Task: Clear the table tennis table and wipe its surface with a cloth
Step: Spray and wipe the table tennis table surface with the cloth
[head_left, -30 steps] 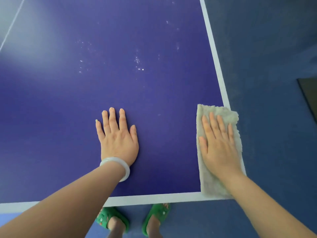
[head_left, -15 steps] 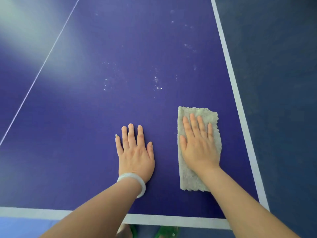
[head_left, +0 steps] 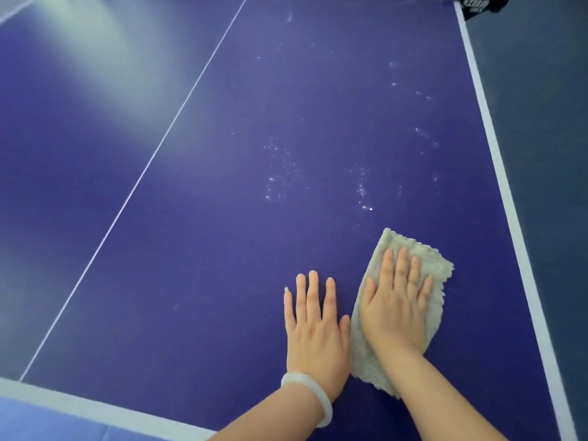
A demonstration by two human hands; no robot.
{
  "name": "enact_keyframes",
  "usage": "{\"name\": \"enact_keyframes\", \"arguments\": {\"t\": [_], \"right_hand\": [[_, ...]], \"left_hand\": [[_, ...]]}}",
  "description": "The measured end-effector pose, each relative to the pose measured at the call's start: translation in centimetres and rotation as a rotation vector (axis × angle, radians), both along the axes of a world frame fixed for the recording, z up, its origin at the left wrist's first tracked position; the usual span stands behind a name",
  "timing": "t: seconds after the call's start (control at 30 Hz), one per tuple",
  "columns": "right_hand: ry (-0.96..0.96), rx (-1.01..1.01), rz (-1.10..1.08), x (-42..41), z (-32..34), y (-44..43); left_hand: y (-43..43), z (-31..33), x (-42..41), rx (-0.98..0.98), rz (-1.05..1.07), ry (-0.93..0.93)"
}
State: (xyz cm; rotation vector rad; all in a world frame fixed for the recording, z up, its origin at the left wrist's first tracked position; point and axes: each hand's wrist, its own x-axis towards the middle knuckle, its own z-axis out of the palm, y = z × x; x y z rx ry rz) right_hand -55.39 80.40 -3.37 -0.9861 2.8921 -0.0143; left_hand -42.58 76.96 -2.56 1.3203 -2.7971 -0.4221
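Blue table point(head_left: 222, 249), right hand point(head_left: 396, 313) pressing cloth point(head_left: 436, 265), far writing point(head_left: 476, 4) illegible

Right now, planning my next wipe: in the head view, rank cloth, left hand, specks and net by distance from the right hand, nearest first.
1. Cloth, under the right hand, touching.
2. Left hand, just beside it on the left.
3. Specks, ahead on the table.
4. Net, far right corner.

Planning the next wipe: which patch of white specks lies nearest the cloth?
The patch just beyond the far corner of the cloth; the others lie farther left or farther up the table.
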Motion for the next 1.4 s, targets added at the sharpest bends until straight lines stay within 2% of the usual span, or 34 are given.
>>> {"name": "enact_keyframes", "arguments": {"t": [0.13,0.2,0.3,0.4,0.57,0.67,0.73,0.8,0.9,0.97,1.07,1.17,1.27,1.4], "right_hand": [[-0.012,0.0,-0.016,-1.5,0.1,-3.2],[-0.012,0.009,-0.052,-2.1,0.3,-4.4],[-0.024,0.026,-0.099,-3.1,0.7,-5.8],[-0.031,0.026,-0.133,-3.7,0.7,-6.9],[-0.052,0.009,-0.204,-3.7,0.6,-7.7],[-0.04,-0.029,-0.264,0.4,0.4,-8.0],[-0.021,-0.067,-0.16,4.9,0.4,-9.3],[-0.037,-0.105,0.033,8.0,0.0,-11.6],[-0.037,-0.1,0.272,7.9,-0.4,-16.2],[-0.025,-0.055,0.315,5.6,-0.4,-18.7],[-0.016,-0.045,0.191,3.3,-0.8,-18.5],[0.013,-0.077,0.129,6.2,-0.5,-14.9],[-0.026,-0.074,0.31,9.5,0.0,-14.0],[-0.045,-0.054,0.628,6.8,0.0,-20.7]], "left_hand": [[-3.9,0.9,2.9,0.017,-0.106,0.155],[-8.5,0.8,4.8,-0.052,-0.06,0.17],[-16.6,0.5,7.4,-0.098,0.157,0.087],[-22.8,0.3,9.2,-0.023,0.329,-0.02],[-25.7,-0.8,10.5,-0.056,0.335,-0.112],[-25.4,-0.9,10.4,-0.086,0.334,-0.1],[-25.4,-0.9,10.4,-0.097,0.323,-0.105],[-25.5,-0.8,10.5,-0.095,0.324,-0.118],[-25.6,-1.0,10.5,-0.105,0.333,-0.121],[-25.7,-1.1,10.5,-0.112,0.332,-0.125],[-25.7,-1.3,10.6,-0.106,0.321,-0.137],[-25.8,-1.4,10.6,-0.123,0.321,-0.137],[-25.8,-1.3,10.5,-0.128,0.31,-0.143],[-25.7,-1.2,10.5,-0.132,0.296,-0.155]]}}
